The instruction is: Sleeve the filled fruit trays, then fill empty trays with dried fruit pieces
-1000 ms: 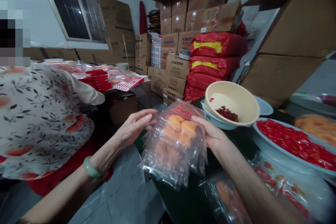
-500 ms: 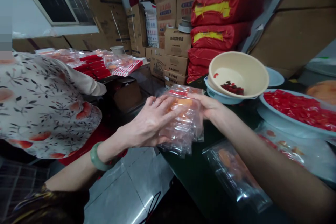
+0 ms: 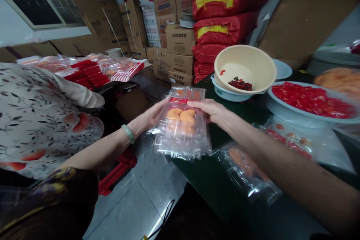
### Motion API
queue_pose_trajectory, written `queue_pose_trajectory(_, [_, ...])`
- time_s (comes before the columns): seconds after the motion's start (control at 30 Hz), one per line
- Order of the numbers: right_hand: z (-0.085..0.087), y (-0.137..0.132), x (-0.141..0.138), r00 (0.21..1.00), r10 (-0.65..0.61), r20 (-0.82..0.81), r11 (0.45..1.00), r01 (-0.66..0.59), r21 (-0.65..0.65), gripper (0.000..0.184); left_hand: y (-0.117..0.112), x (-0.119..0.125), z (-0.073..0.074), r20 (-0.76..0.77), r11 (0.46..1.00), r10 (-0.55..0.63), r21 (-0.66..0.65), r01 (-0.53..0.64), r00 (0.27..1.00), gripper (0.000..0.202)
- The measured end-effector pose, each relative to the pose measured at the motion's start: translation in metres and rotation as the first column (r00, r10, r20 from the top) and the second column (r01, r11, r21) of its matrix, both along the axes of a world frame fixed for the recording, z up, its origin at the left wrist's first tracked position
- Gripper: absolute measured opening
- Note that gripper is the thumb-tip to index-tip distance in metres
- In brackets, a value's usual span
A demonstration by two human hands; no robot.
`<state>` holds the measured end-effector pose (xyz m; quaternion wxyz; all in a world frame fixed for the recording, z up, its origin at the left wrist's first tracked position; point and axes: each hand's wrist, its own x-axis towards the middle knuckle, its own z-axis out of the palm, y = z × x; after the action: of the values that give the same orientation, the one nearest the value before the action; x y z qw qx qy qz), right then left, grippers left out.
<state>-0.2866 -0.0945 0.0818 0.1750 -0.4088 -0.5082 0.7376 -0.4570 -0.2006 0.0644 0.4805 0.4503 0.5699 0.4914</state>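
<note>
A stack of transparent plastic bags with orange pieces inside and red strips near the top sits between my hands, above the dark green table. My left hand, with a pale green bangle on the wrist, grips the stack's left edge, its fingers partly hidden behind the plastic. My right hand holds the upper right edge. Another loose bag of orange pieces lies on the table beneath my right forearm.
A beige bowl holding dark red bits tilts in a pale blue bowl. A pale blue basin holds red pieces. A co-worker's floral sleeve is at left. Cartons and red sacks are stacked behind.
My left hand has slid from the front of the stack to its left edge, uncovering the orange pieces. The stack sits slightly lower in the view, and the scene has shifted left.
</note>
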Motion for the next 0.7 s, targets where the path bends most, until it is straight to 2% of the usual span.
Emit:
queue_pose_trajectory(0.07, [-0.002,0.007,0.009,0.994,0.111,-0.022,0.986,-0.113,-0.124,0.013,-0.002,0.016,-0.003,0.309,0.983,-0.021,-0.167,0.075,0.951,0.051])
queue_pose_trajectory(0.1, [-0.002,0.011,0.014,0.984,0.170,-0.051,0.967,-0.177,-0.184,0.010,-0.004,0.025,-0.005,0.394,0.977,0.025,-0.203,0.061,0.919,0.048])
queue_pose_trajectory(0.17, [0.000,0.019,0.026,0.954,0.281,-0.101,0.927,-0.298,-0.227,0.009,-0.013,0.044,-0.007,0.464,0.965,0.144,-0.263,-0.020,0.874,0.048])
queue_pose_trajectory(0.23, [0.002,0.027,0.037,0.914,0.388,-0.116,0.897,-0.404,-0.180,0.013,-0.026,0.062,-0.009,0.449,0.939,0.239,-0.334,-0.086,0.861,0.053])
queue_pose_trajectory(0.3, [0.003,0.035,0.046,0.874,0.469,-0.127,0.871,-0.482,-0.097,0.019,-0.040,0.070,-0.006,0.411,0.912,0.246,-0.405,-0.066,0.878,0.059])
queue_pose_trajectory(0.37, [0.003,0.040,0.051,0.846,0.513,-0.143,0.852,-0.522,-0.031,0.024,-0.053,0.062,0.001,0.366,0.885,0.155,-0.465,0.036,0.918,0.062])
queue_pose_trajectory(0.43, [0.001,0.043,0.053,0.829,0.538,-0.150,0.838,-0.545,-0.007,0.029,-0.062,0.040,0.015,0.211,0.855,0.011,-0.510,0.100,0.977,0.056])
queue_pose_trajectory(0.47, [0.000,0.043,0.053,0.824,0.548,-0.144,0.832,-0.554,-0.003,0.031,-0.063,0.026,0.024,0.062,0.864,-0.049,-0.499,0.073,0.997,0.049])
queue_pose_trajectory(0.5, [0.000,0.043,0.053,0.817,0.561,-0.134,0.824,-0.566,0.001,0.032,-0.061,0.014,0.034,-0.121,0.900,-0.067,-0.437,0.008,0.990,0.042])
queue_pose_trajectory(0.53, [-0.001,0.042,0.052,0.807,0.578,-0.122,0.814,-0.581,0.009,0.034,-0.056,0.004,0.045,-0.296,0.949,-0.039,-0.309,-0.057,0.954,0.036])
queue_pose_trajectory(0.57, [-0.001,0.042,0.051,0.796,0.596,-0.108,0.802,-0.597,0.023,0.035,-0.049,-0.002,0.055,-0.426,0.986,-0.008,-0.155,-0.065,0.905,0.032])
queue_pose_trajectory(0.6, [0.000,0.041,0.050,0.786,0.611,-0.093,0.791,-0.610,0.042,0.037,-0.039,-0.004,0.064,-0.521,1.000,0.014,-0.005,-0.020,0.853,0.032])
queue_pose_trajectory(0.63, [0.001,0.040,0.049,0.782,0.619,-0.072,0.785,-0.616,0.064,0.039,-0.026,0.000,0.070,-0.593,0.990,0.009,0.120,0.078,0.805,0.041])
queue_pose_trajectory(0.67, [0.003,0.040,0.047,0.787,0.616,-0.045,0.787,-0.611,0.089,0.041,-0.013,0.006,0.075,-0.660,0.955,-0.028,0.203,0.214,0.751,0.060])
queue_pose_trajectory(0.7, [0.006,0.039,0.046,0.803,0.596,-0.011,0.798,-0.591,0.119,0.044,0.001,0.015,0.076,-0.716,0.907,-0.097,0.222,0.358,0.691,0.076])
